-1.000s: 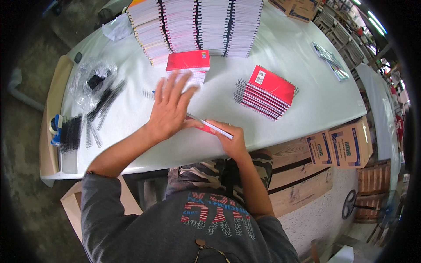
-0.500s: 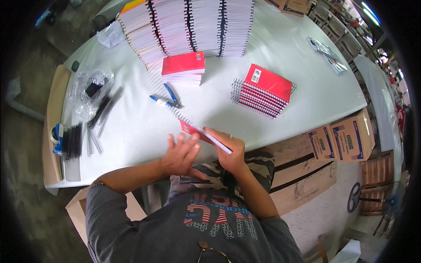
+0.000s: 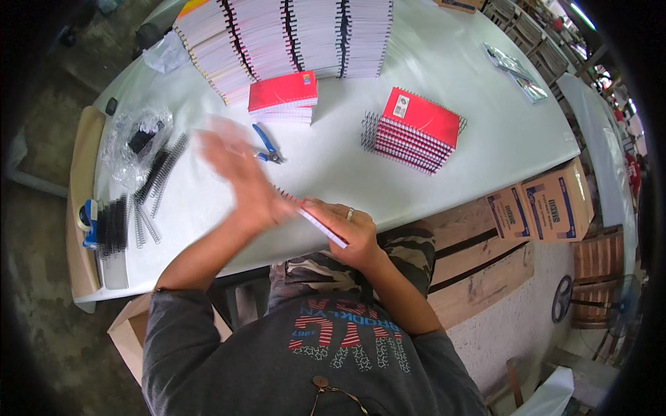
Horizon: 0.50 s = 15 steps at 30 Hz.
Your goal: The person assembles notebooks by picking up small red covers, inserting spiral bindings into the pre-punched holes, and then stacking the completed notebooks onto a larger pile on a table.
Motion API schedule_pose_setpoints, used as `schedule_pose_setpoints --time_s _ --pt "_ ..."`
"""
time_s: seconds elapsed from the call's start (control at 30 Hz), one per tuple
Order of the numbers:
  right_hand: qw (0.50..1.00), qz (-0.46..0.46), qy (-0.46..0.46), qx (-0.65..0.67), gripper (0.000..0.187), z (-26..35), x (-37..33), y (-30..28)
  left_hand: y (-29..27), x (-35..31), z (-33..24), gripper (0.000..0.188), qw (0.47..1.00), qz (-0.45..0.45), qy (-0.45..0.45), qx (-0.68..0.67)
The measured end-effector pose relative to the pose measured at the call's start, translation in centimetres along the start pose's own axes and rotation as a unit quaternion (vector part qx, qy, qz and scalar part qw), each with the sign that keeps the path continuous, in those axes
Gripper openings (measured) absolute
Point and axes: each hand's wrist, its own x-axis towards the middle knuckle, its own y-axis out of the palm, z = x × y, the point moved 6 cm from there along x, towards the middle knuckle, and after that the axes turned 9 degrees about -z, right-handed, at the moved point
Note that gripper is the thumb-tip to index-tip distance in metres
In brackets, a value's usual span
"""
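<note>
Head: left hand [image 3: 245,178] farther forward

Left hand [image 3: 244,177] open, blurred; right hand [image 3: 352,236] curled in grip; forearms [image 3: 404,295] angled inward

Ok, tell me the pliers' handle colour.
The handles are blue, best seen in the head view.

The person's right hand [image 3: 352,234] is gripping a thin notebook [image 3: 323,227], while the left hand [image 3: 243,179] is appearing blurred and outstretched just beside it. Blue-handled pliers [image 3: 267,143] are lying on the white desk [image 3: 499,132], near a red-covered stack [image 3: 281,93].
</note>
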Motion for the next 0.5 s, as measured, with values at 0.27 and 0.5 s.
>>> schedule_pose_setpoints --time_s 0.27,0.5 --pt "1.000 0.010 -0.005 -0.017 0.048 0.0 -0.1 -0.4 -1.3 2.3 -3.7 0.095 0.996 -0.014 0.084 0.000" --pt "0.997 -0.017 0.066 -0.034 0.049 -1.0 -0.8 -1.5 -0.9 -1.7 -8.9 0.113 0.957 0.145 0.246 -0.059"
